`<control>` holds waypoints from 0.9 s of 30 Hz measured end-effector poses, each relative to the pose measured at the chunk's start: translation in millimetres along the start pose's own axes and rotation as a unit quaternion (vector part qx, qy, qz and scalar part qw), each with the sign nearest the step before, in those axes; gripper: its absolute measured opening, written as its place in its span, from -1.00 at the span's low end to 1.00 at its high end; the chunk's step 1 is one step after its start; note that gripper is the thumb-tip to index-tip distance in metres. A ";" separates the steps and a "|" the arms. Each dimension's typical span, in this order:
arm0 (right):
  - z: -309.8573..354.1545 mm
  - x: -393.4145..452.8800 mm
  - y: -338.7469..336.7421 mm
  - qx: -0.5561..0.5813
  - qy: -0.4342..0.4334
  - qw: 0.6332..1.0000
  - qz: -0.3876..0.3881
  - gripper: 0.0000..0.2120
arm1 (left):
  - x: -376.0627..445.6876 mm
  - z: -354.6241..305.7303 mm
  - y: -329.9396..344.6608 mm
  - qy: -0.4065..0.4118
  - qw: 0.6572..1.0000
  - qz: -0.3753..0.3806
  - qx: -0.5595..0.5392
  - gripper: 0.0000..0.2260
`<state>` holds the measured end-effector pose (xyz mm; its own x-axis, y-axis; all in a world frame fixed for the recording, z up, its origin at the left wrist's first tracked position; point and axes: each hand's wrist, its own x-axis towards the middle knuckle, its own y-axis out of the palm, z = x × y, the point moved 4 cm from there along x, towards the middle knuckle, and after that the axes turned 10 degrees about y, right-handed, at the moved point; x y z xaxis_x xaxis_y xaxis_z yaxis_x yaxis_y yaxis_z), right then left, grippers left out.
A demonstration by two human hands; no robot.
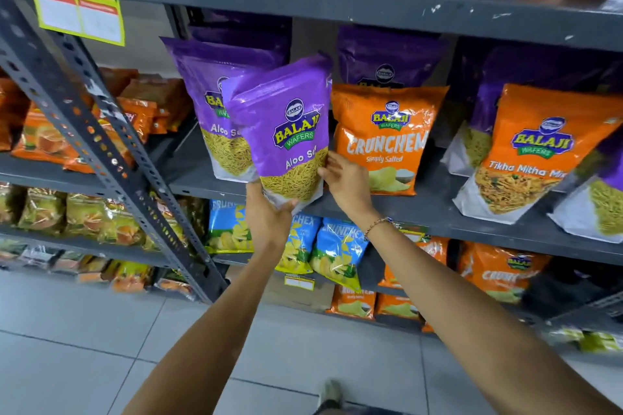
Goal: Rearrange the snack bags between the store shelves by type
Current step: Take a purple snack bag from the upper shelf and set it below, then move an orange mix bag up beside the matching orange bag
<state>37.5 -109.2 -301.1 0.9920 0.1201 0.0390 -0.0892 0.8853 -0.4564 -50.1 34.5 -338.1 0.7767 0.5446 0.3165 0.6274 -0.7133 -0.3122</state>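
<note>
A purple Aloo Sev bag [286,131] is tilted at the front of the middle grey shelf [421,209]. My left hand [268,212] grips its bottom edge. My right hand [347,178] rests against its lower right side with fingers spread. Right behind it stands another purple Aloo Sev bag [205,104], with more purple bags further back. To the right stands an orange Crunchem Simply Salted bag [384,138], with a purple bag [387,57] behind it. An orange Tikha Mitha Mix bag [536,152] stands farther right among purple bags.
A slanted perforated steel upright [111,158] divides this rack from the left rack, which holds orange and yellow packs. Blue Crunchex bags [337,246] and orange bags [502,273] fill the shelf below. The top shelf carries white and orange bags. Grey floor tiles lie underfoot.
</note>
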 end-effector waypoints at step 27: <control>-94.8 -92.7 -124.2 0.057 0.086 0.987 -0.125 -0.86 | -45.8 -29.9 31.4 -0.008 1.000 0.028 -0.009 -0.76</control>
<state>-34.9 -272.8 -332.4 0.9839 -0.1776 -0.0177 0.1604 0.9236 -0.3481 -67.6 -26.0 -335.6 0.8113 0.5107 0.2845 0.5822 -0.7503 -0.3133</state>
